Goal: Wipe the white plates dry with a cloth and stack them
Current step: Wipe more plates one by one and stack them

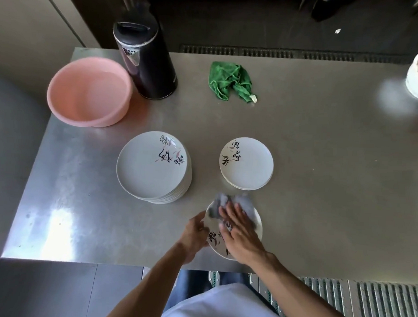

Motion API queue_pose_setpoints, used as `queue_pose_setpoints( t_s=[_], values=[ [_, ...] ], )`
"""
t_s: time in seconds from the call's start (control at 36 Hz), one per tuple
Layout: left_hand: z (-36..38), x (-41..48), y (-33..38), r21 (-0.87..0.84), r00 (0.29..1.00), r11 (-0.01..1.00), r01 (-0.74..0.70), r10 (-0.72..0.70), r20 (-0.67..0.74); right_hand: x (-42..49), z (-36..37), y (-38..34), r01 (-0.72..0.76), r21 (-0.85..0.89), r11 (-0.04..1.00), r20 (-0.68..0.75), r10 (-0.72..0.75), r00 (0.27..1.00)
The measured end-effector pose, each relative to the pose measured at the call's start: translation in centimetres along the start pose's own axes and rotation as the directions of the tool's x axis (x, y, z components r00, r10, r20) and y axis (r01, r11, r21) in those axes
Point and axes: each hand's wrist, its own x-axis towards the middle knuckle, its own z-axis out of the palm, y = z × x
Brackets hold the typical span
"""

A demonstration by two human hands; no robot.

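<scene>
Under the flat, spread fingers of the right hand (pixel 238 233), a crumpled grey cloth (pixel 245 203) lies on a round white plate (pixel 214 240). Fingers of the left hand (pixel 196 231) curl round its rim. Past the fingertips stand a tall plate stack (pixel 146 170) and a short plate stack (pixel 249 169).

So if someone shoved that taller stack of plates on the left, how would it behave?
Probably heavy: the taller plate stack holds many plates. It would likely slide rather than tip on the smooth steel table, though upper plates might shift. Seemingly ceramic, so breakable.

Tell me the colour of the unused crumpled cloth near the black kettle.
Green: the crumpled cloth shows best in the head view.
</scene>
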Motion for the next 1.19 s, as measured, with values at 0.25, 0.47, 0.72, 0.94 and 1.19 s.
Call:
queue_pose_setpoints(
  t_s=[0.25,0.47,0.72,0.94,1.19],
  values=[
    [1.3,0.3,-1.9,-0.275,0.971,0.962,0.002,-0.068,-0.230,0.1,-0.7,0.4,-0.149,-0.067,0.987,-0.102,0.142,0.985],
    [-0.1,0.8,-2.6,-0.386,0.966,0.922,-0.034,-0.069,-0.251,-1.1,-0.6,0.6,-0.235,0.237,0.943,-0.033,0.249,0.968],
    [-0.2,0.4,-2.6,-0.071,0.992,0.994,0.084,-0.077,0.104,-0.8,-1.0,-3.4,0.009,0.521,0.854,0.059,-0.046,0.997],
    [-0.7,0.3,-3.4,-0.170,0.995,0.980,0.100,-0.096,0.035,0.5,0.2,-0.9,-0.193,0.025,0.981,-0.068,0.194,0.979],
    [-0.2,-0.1,-2.8,-0.182,0.994,0.977,0.110,-0.106,0.035,0.9,-0.6,-0.7,-0.134,-0.047,0.990,-0.099,0.129,0.987]
  ],
)
